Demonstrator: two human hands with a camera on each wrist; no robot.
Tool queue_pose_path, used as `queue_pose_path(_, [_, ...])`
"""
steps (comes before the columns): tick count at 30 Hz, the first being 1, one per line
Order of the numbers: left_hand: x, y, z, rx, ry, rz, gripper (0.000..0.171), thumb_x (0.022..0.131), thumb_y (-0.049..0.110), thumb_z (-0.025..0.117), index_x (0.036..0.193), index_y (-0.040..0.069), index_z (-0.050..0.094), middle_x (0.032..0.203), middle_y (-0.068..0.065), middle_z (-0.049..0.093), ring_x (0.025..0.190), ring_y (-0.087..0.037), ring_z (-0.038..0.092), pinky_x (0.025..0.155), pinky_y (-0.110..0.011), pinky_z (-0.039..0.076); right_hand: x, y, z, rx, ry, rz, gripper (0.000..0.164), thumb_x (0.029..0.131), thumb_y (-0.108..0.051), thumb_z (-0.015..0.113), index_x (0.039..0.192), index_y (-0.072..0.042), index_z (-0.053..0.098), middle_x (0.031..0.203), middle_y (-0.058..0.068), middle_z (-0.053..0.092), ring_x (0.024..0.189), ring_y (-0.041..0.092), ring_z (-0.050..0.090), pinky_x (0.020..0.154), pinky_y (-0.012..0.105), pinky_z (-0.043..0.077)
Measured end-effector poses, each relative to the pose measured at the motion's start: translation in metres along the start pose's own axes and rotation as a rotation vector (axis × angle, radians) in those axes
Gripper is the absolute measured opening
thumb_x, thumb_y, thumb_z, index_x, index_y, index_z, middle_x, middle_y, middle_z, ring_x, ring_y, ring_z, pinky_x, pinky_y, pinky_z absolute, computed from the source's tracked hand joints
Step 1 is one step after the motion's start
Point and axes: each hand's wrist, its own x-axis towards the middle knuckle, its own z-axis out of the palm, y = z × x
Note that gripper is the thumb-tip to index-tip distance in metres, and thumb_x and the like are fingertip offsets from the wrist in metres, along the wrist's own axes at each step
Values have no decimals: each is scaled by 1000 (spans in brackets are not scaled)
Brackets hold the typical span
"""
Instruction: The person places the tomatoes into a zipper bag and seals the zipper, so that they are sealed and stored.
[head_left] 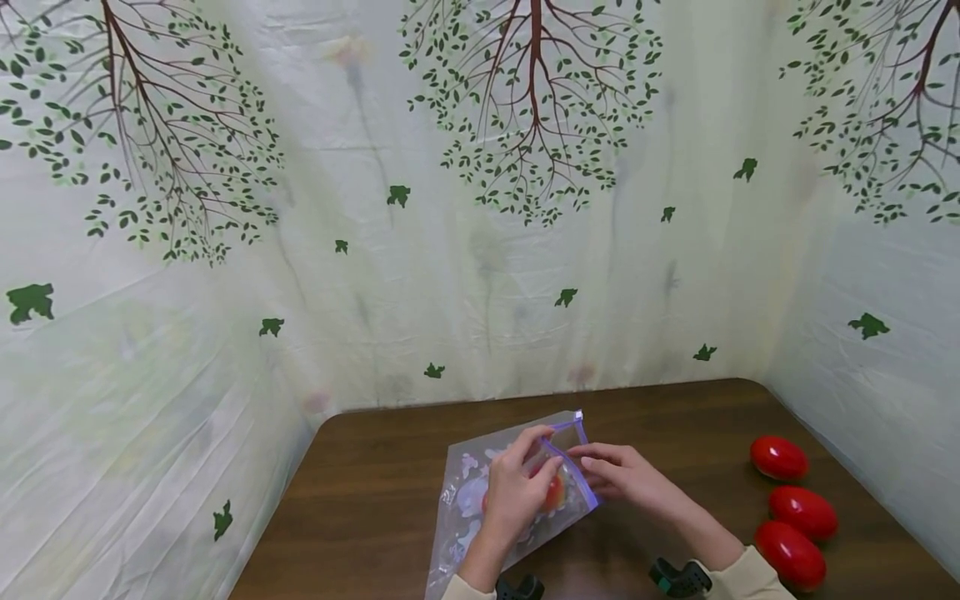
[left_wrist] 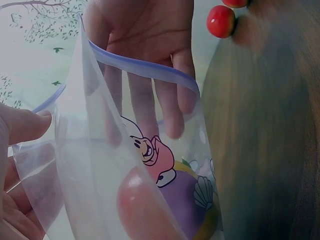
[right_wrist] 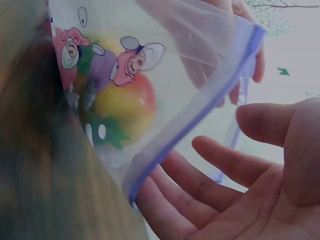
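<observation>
Bag: the clear plastic zip bag with purple edges and cartoon prints (head_left: 468, 496) slants across the left-centre of the bench in front of you, its mouth gaping toward your right; how much of it rests on the surface you cannot tell.
In the bag: a round red-and-yellow fruit-like thing (right_wrist: 132, 102) shows through the plastic, partly masked by the prints.
Left hand: your left hand (head_left: 513, 487) pinches one side of the bag's mouth, thumb over the rim; from above it covers part of the bag and its contents.
Right hand: your right hand (head_left: 618, 471) holds nothing, fingers loosely extended at the mouth by the purple strip, thumb apart; whether the fingertips are inside, you cannot tell.
Red ovals: three glossy red oval things, the far one (head_left: 778, 458), the middle one (head_left: 803, 512) and the near one (head_left: 790, 555), lie by the bench's right side, well apart from the bag.
In the way: your right forearm (head_left: 686, 517) crosses between the bag and the ovals.
Bench: dark brown wood (head_left: 360, 500).
Backdrop: pale fabric printed with trees and green leaves (head_left: 480, 292) stands behind and at both sides.
</observation>
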Motion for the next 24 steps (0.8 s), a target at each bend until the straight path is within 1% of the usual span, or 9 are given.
queue_pose_path(4, [-1,1,0,-5,-9,-22,38,88,12,79,124,16,67,120,-1,70,110,-23,68,82,-48,56,-5,-3,-5,-82,51,-4,45,104,-25,56,140,4,53,130,23,61,108,36,67,90,51,55])
queue_pose_path(6, [0,2,0,-2,-12,-10,38,88,12,79,124,16,66,120,-3,70,110,-24,68,83,-47,56,-7,-5,-9,-143,79,-11,44,104,-24,57,139,3,54,131,25,60,110,38,65,88,53,55])
queue_pose_path(10, [2,3,0,32,-4,18,38,87,12,80,122,16,67,117,-4,72,106,-21,69,85,-40,57,-11,-10,-18,-251,121,-23,41,102,-21,60,136,1,57,131,26,60,111,40,63,86,54,55])
queue_pose_path(13, [4,4,-1,50,7,27,38,86,12,81,121,15,68,116,-1,72,105,-20,69,85,-36,57,-15,-16,-26,-348,156,-51,40,100,-23,64,134,-2,59,127,22,64,109,36,65,86,49,57])
queue_pose_path(15, [5,5,-2,35,6,27,38,86,11,81,122,13,68,117,0,72,106,-23,69,86,-37,56,-18,-19,-31,-404,187,-62,40,99,-26,66,133,-6,61,124,17,66,109,33,65,86,44,57])
queue_pose_path(17, [6,5,-3,19,4,18,39,86,11,81,122,14,68,118,3,71,108,-23,69,87,-38,56,-21,-22,-37,-461,220,-64,40,97,-29,68,132,-10,62,123,14,67,109,31,65,86,40,57])
queue_pose_path(22, [5,5,-3,17,-6,11,40,86,11,81,122,20,67,119,3,71,110,-21,67,87,-40,56,-34,-24,-52,-526,287,-7,43,95,-32,71,133,-14,62,124,11,67,110,32,65,86,42,57])
queue_pose_path(24, [3,5,-2,20,-9,13,40,86,11,81,122,19,68,118,0,71,110,-21,67,86,-41,56,-39,-23,-59,-544,302,20,45,94,-33,71,134,-14,61,126,13,66,111,33,64,85,43,57])
